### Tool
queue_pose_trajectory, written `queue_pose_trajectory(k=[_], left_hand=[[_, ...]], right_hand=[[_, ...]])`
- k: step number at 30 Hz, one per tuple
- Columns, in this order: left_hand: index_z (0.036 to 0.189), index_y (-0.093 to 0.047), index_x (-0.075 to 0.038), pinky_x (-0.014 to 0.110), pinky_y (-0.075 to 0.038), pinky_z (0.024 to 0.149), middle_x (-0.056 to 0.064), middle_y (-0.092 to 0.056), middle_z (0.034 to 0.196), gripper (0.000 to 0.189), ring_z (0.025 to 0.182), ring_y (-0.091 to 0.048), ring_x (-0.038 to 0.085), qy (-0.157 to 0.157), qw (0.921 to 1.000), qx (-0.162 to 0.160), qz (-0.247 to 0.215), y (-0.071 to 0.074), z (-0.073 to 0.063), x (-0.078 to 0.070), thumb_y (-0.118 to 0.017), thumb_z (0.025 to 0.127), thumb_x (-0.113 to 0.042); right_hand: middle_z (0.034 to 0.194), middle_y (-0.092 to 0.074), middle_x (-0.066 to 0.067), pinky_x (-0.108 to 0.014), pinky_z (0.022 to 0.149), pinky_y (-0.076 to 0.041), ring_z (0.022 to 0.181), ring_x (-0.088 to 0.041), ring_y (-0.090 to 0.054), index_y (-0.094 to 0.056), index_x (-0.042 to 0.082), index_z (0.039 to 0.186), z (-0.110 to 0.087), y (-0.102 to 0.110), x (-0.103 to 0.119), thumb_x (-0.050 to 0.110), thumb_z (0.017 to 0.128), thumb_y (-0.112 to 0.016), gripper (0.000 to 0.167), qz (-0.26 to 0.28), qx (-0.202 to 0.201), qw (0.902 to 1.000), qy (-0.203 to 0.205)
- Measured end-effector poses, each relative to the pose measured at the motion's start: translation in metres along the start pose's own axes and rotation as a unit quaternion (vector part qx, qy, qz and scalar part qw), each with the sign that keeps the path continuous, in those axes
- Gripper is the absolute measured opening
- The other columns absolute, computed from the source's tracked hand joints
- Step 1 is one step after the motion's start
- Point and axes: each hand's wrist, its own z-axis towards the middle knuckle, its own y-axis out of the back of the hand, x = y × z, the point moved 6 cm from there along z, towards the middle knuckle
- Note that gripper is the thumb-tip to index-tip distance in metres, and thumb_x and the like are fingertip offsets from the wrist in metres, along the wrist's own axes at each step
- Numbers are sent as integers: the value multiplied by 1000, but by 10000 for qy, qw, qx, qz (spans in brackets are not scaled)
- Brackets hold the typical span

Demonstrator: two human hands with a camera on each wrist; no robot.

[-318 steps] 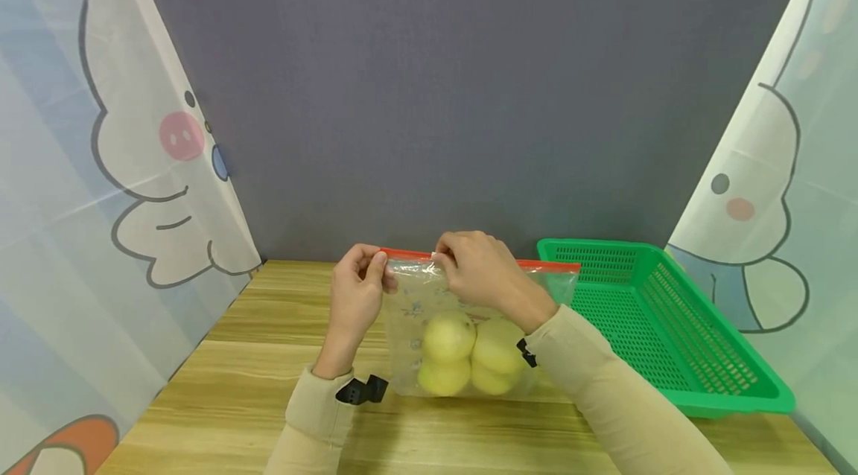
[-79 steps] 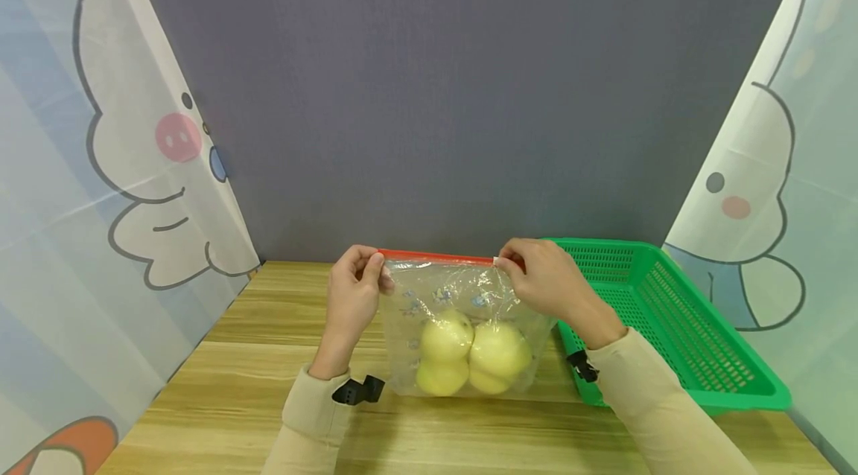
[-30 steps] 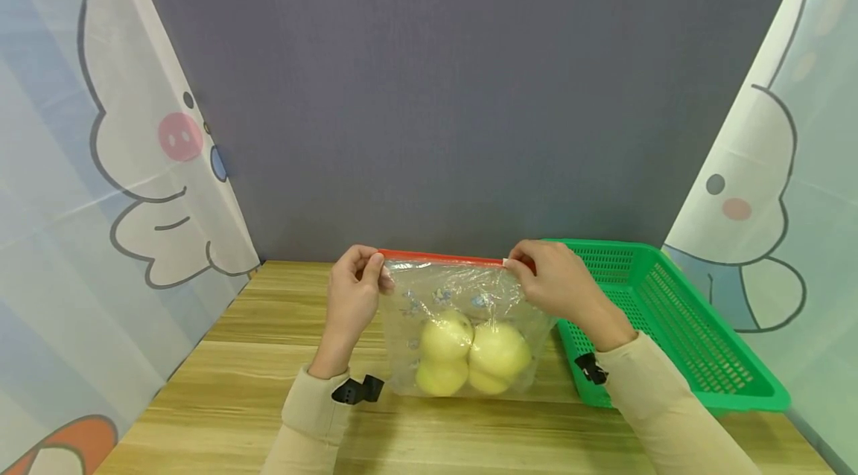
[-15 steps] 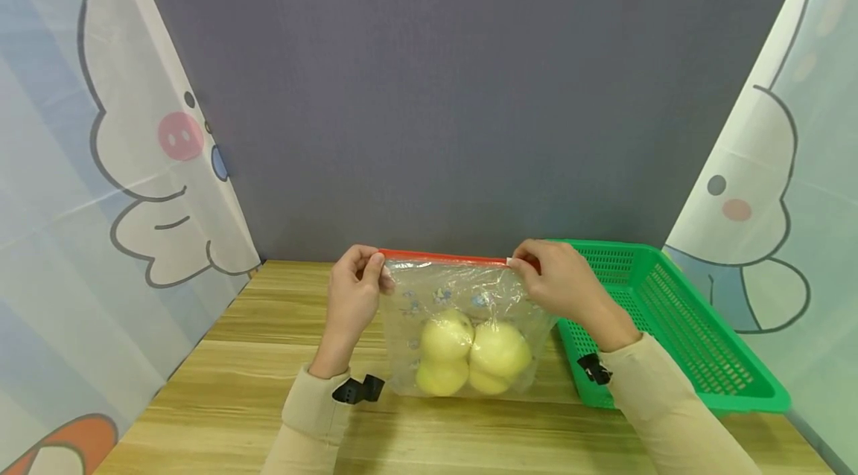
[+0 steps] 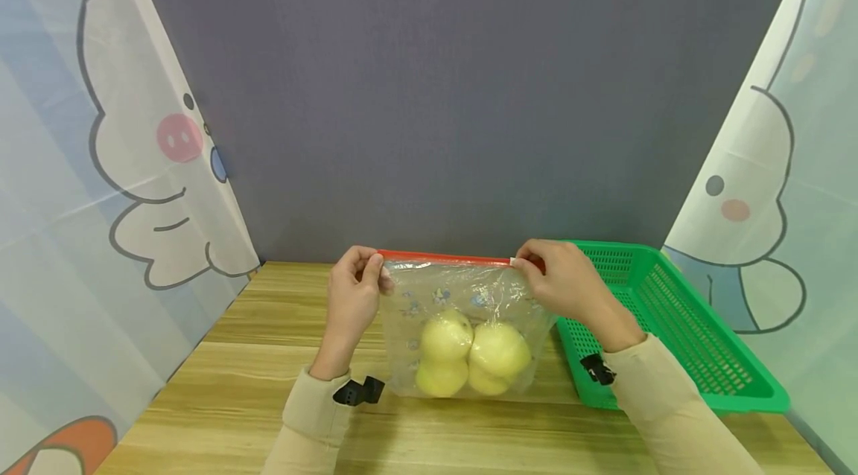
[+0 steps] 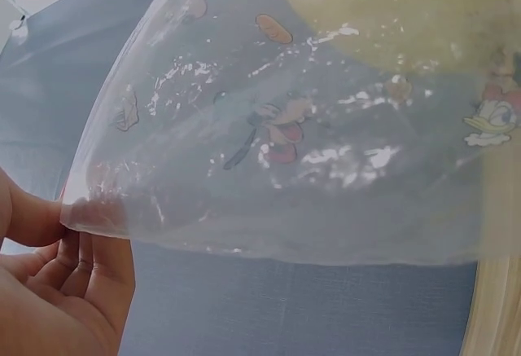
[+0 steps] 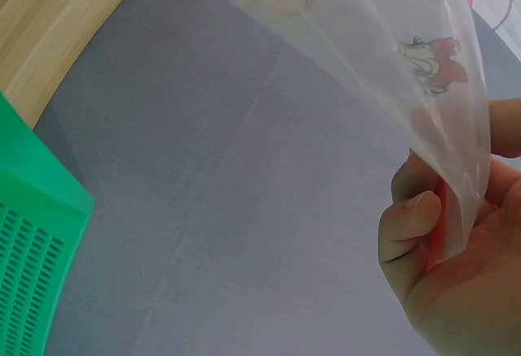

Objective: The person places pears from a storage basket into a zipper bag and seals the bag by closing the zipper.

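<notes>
A clear zip bag (image 5: 409, 319) with a red top strip and small cartoon prints hangs upright above the table, several round yellow-green fruits (image 5: 499, 350) at its bottom. At its top left corner my left hand (image 5: 354, 289) pinches the strip between thumb and fingers; the left wrist view shows the thumb pressed on the bag's edge. My right hand (image 5: 566, 285) pinches the strip near the right end, by a small white slider (image 5: 513, 262). In the right wrist view the bag's red-edged corner (image 7: 440, 226) lies inside the curled right fingers.
A green plastic basket (image 5: 710, 333) with slotted walls stands on the right of the wooden table (image 5: 221, 386), partly behind my right forearm. A dark grey cloth (image 5: 429, 88) rises at the back, and printed curtains hang on both sides.
My right hand has slid rightward along the red strip with the white slider, from mid-bag to near the right end, slowly of late. My left hand keeps its hold on the left corner.
</notes>
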Motion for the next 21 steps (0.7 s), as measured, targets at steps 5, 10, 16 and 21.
queue_pose_trajectory(k=[5, 10, 16, 21], left_hand=[[100, -62, 5, 29, -59, 60, 16, -62, 80, 12, 63, -65, 17, 5, 10000, -20, -27, 0, 0, 0, -55, 104, -4], [100, -62, 6, 29, -59, 60, 17, -63, 81, 13, 63, -65, 16, 26, 10000, 10, -17, 1, -1, -1, -55, 104, -6], [101, -61, 8, 28, -59, 61, 19, -63, 82, 16, 63, -65, 16, 26, 10000, 34, -36, 1, -1, -1, -56, 104, -7], [100, -62, 6, 30, -59, 60, 18, -63, 81, 13, 63, -65, 17, -34, 10000, 20, 2, 2, -2, -3, -56, 104, -5]], right_hand=[[81, -65, 3, -34, 60, -45, 62, -14, -51, -73, 8, 100, -1, 2, -2, 17, 100, -63, 13, -18, -19, 10000, -25], [84, -66, 1, -34, 61, -45, 65, -14, -51, -73, 8, 100, -4, 5, -4, 15, 100, -64, 12, -56, -35, 10000, -53], [81, -65, 2, -34, 61, -45, 64, -14, -50, -73, 8, 99, -5, 8, -5, 16, 100, -64, 11, -116, -66, 9999, -17], [82, -65, 2, -34, 61, -44, 64, -14, -50, -73, 8, 100, -7, 11, -5, 16, 100, -65, 11, -119, -74, 9999, -60]])
